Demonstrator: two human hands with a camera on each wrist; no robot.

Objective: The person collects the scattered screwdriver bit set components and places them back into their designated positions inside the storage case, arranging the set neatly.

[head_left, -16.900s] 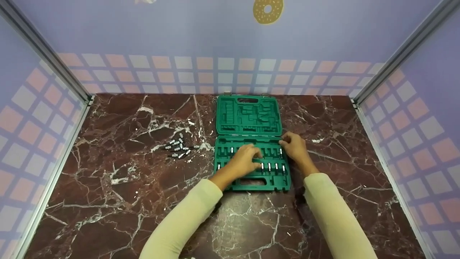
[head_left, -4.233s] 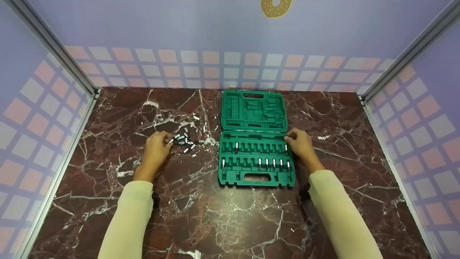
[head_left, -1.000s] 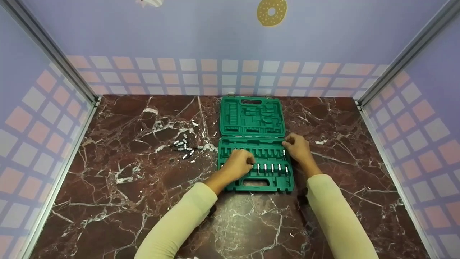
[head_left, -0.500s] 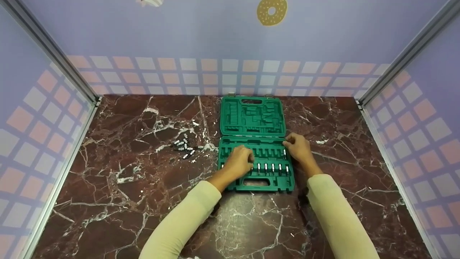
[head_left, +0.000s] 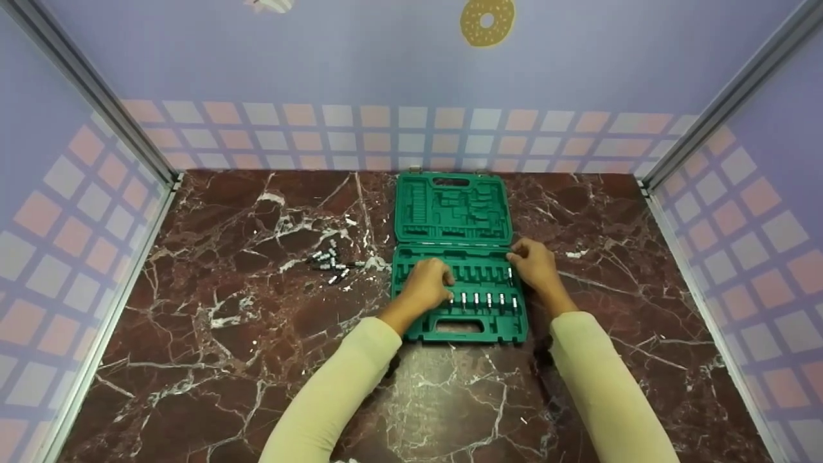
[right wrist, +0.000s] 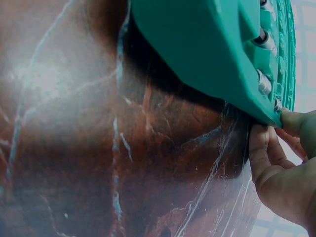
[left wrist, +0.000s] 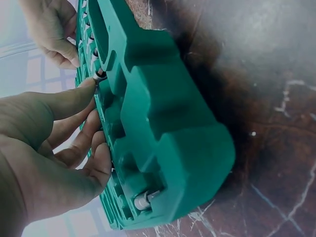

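A green tool case lies open on the marble table, its moulded slots partly filled with silver-and-dark bit sockets. My left hand is over the left part of the case's lower tray. In the left wrist view, its thumb and index finger pinch a bit socket at a front-row slot, beside the row of seated sockets. Another bit socket sits in the end slot of that row. My right hand grips the case's right edge near the hinge; the right wrist view shows its thumb on the rim.
To the left of the case, several loose bit sockets lie in a small pile on the marble tabletop. The raised lid reaches close to the patterned back wall. Side walls stand at left and right.
My left hand went from the loose pile to the case with a bit socket, then shifted slightly within the last second at the front row. The right hand keeps its hold on the edge.
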